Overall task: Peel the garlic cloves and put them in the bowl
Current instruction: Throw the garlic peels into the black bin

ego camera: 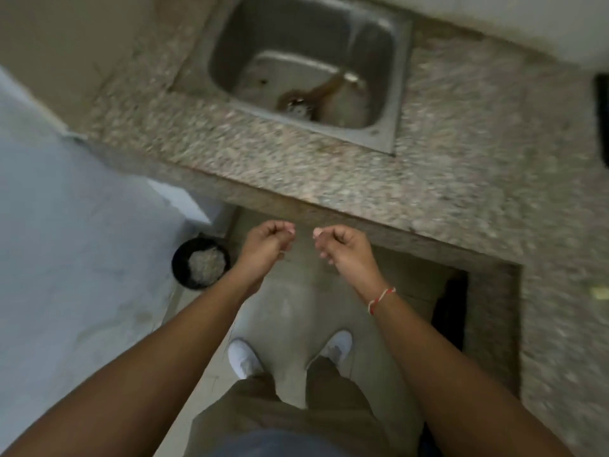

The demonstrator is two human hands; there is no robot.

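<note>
My left hand (267,246) and my right hand (342,249) are held side by side just below the front edge of the granite counter (296,166), a short gap between them. The fingers of both hands are curled in toward the thumbs. I see nothing held in either hand; a pale spot at each thumb tip is too blurred to name. A red and white thread is tied round my right wrist (380,300). No garlic clove and no bowl shows anywhere in the view.
A steel sink (392,103) is set into the counter ahead, with brownish residue near its drain. A black round bin (179,258) with pale scraps stands on the floor at my left. A dark object (603,120) lies at the right edge. The counter wraps round on my right.
</note>
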